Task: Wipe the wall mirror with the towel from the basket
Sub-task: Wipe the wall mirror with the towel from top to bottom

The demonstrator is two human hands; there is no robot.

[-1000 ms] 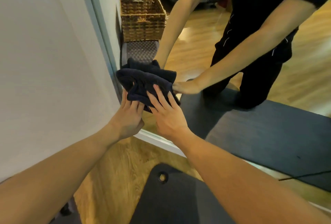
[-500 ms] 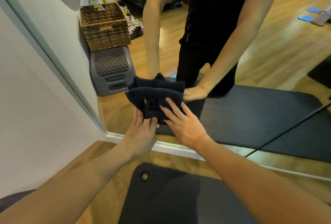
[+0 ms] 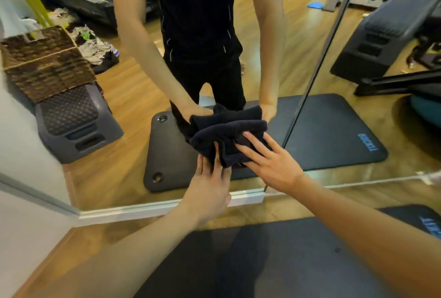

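both hands press a bunched dark navy cloth towel [image 3: 229, 138] flat against the lower part of the large wall mirror [image 3: 310, 47]. the left hand [image 3: 210, 188] and right hand [image 3: 272, 161] lie with fingers straight and spread on the towel. the woven wicker basket [image 3: 45, 64] shows reflected at the left.

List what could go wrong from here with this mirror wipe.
1. The towel is bunched, not flat, so it may smear or miss patches of the mirror.
2. Both hands, left hand and right hand, press it with straight fingers only; it could slip and drop.
3. Bare fingertips near the glass may leave prints.
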